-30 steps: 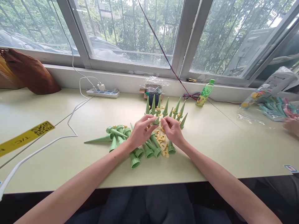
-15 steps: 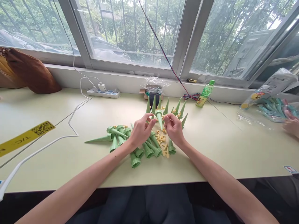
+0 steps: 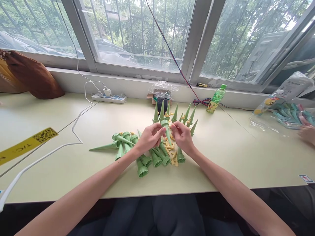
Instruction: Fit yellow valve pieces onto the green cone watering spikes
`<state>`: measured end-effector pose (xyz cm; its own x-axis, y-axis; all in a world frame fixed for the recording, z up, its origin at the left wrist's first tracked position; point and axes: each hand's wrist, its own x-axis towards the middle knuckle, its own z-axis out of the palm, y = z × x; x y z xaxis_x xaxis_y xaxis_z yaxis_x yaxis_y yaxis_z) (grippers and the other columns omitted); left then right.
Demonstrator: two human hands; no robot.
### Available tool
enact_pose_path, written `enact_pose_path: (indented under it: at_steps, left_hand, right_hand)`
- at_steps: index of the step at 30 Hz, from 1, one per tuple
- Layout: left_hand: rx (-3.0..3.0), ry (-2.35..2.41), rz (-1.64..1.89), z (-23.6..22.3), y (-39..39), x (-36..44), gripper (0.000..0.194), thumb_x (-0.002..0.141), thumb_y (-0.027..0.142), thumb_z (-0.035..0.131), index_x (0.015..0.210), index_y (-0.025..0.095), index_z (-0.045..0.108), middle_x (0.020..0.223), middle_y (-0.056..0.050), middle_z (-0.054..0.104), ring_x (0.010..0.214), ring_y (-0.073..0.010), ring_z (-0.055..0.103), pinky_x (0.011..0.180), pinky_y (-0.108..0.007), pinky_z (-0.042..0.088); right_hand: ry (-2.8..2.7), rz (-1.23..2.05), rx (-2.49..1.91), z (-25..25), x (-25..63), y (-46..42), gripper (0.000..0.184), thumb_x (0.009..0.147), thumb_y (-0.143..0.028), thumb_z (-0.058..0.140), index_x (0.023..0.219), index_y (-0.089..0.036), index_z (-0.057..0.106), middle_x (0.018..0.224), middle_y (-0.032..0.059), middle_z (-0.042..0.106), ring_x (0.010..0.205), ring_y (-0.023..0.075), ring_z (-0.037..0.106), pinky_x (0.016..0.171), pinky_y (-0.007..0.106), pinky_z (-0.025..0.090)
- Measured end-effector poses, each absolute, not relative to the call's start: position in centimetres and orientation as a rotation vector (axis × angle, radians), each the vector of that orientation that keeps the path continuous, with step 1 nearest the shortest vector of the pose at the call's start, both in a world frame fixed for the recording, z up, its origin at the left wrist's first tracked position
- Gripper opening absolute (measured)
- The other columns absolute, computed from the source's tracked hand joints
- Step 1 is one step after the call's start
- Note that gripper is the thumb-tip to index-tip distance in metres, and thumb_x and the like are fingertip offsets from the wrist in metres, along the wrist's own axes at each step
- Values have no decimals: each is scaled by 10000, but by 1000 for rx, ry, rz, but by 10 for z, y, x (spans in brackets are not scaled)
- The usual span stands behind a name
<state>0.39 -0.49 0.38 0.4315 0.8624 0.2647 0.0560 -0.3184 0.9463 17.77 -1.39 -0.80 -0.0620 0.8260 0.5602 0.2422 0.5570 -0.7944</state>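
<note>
Green spike (image 3: pixel 166 127): above the table between the two hands, capped end toward the window, point slanting down toward the person.
Left hand (image 3: pixel 149 137): thumb and fingers clamped on the green spike near its cap.
Right hand (image 3: pixel 182 137): just beside the spike, thumb and fingertips drawn together; whether a small piece is pinched there, I cannot tell.
Yellow pieces (image 3: pixel 176 162): small fittings in a loose heap on the table, below and between the hands.
Standing spikes (image 3: pixel 175 113): beyond the hands, points up, several with yellow fittings at the base.
Lying spikes (image 3: pixel 142 171): heaped around and under the left forearm, some overlapping, some with open ends toward the person.
Single spike (image 3: pixel 181 158): lying just right of the yellow pieces, partly behind the right hand, open end toward the person.
Table (image 3: pixel 233 147): pale, set against the window (image 3: pixel 145 39).
Bottle (image 3: pixel 216 98): green-capped, leaning, near the wall, right of the standing spikes.
Power strip (image 3: pixel 115 99): along the wall on the left, white cable (image 3: pixel 75 129) nearby.
Brown bag (image 3: pixel 34 77): far left corner.
Co-worker's hand (image 3: pixel 306 132): right edge, beside bagged goods (image 3: pixel 286 114).
</note>
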Motion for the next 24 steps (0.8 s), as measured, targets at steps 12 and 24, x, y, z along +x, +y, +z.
enact_pose_path:
  at_steps: [12,24]
  left_hand:
    - [2187,887,1382,-2,-3,3,252,887,408,616,974,171,613,849,-28,608,528,-67,487,481,-202,441]
    - [2382,821,1505,-3,2,-2,153,916,309,580,1007,197,628,901,-36,607,540,-51,480,519,-186,447]
  right_hand:
    - [-1556,759,-875,-11,176,-14,371,945,-509,497,736,-205,465,582,-48,397,479,83,353,440,227,307]
    - [-1523,795,-850,-12,171,-16,366,945,-508,491,736,-209,458,563,-50,417,468,85,363,439,234,327]
